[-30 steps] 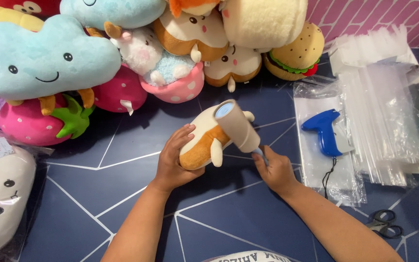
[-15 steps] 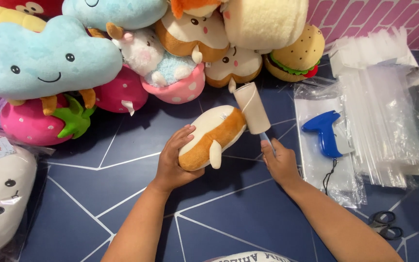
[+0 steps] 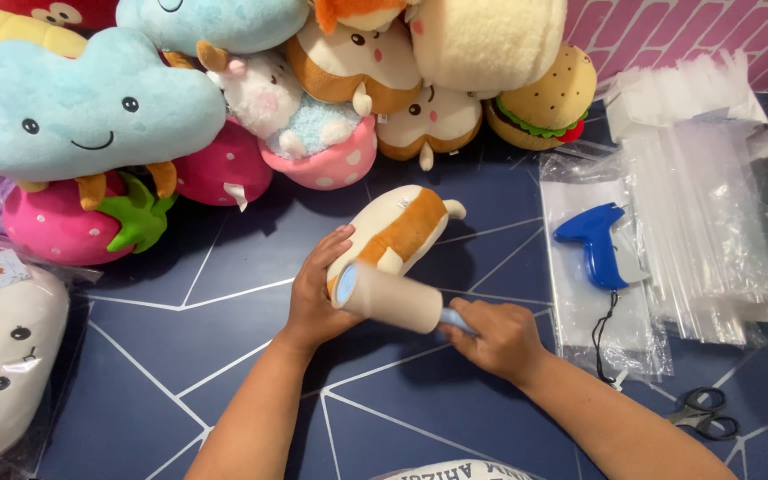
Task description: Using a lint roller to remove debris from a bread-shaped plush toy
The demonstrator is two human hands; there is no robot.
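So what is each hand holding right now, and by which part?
The left hand grips the brown-and-white plush toy at its near end. The right hand holds the lint roller by its blue handle.

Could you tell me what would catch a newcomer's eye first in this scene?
At centre, the left hand steadies a small brown-and-cream plush toy while the right hand runs a lint roller against it. Behind them lies a bright heap of plush toys, led by a smiling blue cloud plush. A blue tagging gun lies at right.

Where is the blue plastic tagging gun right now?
The blue plastic tagging gun lies right of centre on a clear plastic bag, beside the right hand.
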